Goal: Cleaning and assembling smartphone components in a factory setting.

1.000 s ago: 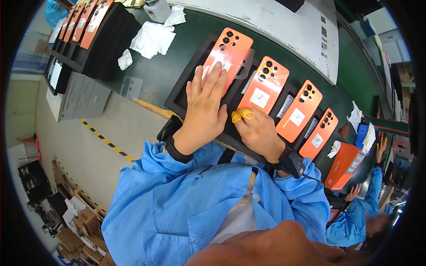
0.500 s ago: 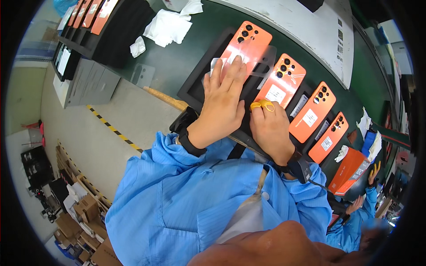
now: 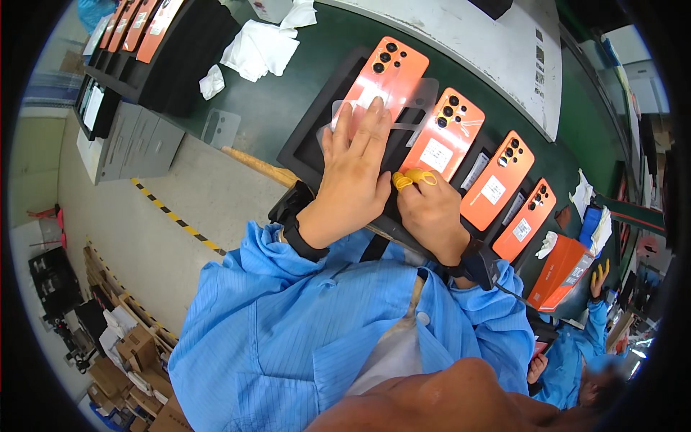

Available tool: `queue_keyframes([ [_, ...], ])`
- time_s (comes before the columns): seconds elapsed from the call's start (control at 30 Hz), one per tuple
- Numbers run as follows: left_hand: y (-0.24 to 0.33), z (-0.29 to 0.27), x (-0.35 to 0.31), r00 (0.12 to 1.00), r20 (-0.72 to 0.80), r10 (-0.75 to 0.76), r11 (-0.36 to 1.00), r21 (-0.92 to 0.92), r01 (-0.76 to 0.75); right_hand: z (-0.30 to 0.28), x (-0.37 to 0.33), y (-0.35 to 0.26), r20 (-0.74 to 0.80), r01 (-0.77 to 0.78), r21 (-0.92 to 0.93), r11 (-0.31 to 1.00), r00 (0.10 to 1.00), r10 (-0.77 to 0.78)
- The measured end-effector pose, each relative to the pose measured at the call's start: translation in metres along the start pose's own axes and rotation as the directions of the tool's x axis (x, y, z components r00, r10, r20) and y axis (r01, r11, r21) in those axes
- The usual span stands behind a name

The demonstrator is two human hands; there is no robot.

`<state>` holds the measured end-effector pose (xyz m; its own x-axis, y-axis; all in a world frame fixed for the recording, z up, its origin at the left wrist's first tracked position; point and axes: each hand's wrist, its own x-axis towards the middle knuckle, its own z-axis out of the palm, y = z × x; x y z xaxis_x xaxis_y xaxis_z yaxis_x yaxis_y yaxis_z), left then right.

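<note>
My left hand [image 3: 353, 169] lies with fingers stretched out over the lower part of the leftmost orange phone [image 3: 392, 63], back side up in a black foam tray [image 3: 302, 137]. A clear film sheet [image 3: 426, 93] lies under these fingers and juts past the phone's right edge. My right hand [image 3: 430, 216] is closed, knuckles up, by the bottom end of a second orange phone [image 3: 446, 129] with a white label. Yellow finger cots [image 3: 417, 176] cover some of its fingertips; what they pinch, if anything, is hidden. Both wrists wear black bands.
Two more orange phones [image 3: 497, 180] [image 3: 527, 219] lie to the right, before an orange box [image 3: 558, 273]. White wipes [image 3: 260, 50] and a clear film piece [image 3: 221, 129] lie left. A black rack of phones [image 3: 187, 65] stands far left. A co-worker's hand [image 3: 599, 279] shows at right.
The whole view has shifted slightly, so the bench appears a little further left. My hands keep nearly the same places by the phones. The co-worker's lower hand has moved.
</note>
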<state>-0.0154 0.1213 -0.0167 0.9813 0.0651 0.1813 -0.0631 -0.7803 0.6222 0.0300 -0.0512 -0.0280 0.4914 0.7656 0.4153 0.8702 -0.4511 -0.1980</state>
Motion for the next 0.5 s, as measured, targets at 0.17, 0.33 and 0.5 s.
queue_keyframes([
  [0.17, 0.01, 0.008, 0.001, 1.0, 0.024, 0.018, 0.999, 0.043, -0.019, -0.009, 0.003, 0.001, 0.014, -0.422, 0.416, 0.805, 0.889, 0.459],
  [0.33, 0.009, 0.022, 0.003, 0.998, 0.052, 0.04, 0.982, 0.183, -0.049, -0.01, -0.002, 0.009, 0.112, -0.539, 0.53, 0.655, 0.81, 0.576],
  [0.5, 0.009, 0.02, 0.007, 0.992, 0.114, -0.047, 0.977, 0.211, 0.022, -0.021, 0.006, 0.055, 0.169, -0.567, 0.626, 0.536, 0.769, 0.617],
])
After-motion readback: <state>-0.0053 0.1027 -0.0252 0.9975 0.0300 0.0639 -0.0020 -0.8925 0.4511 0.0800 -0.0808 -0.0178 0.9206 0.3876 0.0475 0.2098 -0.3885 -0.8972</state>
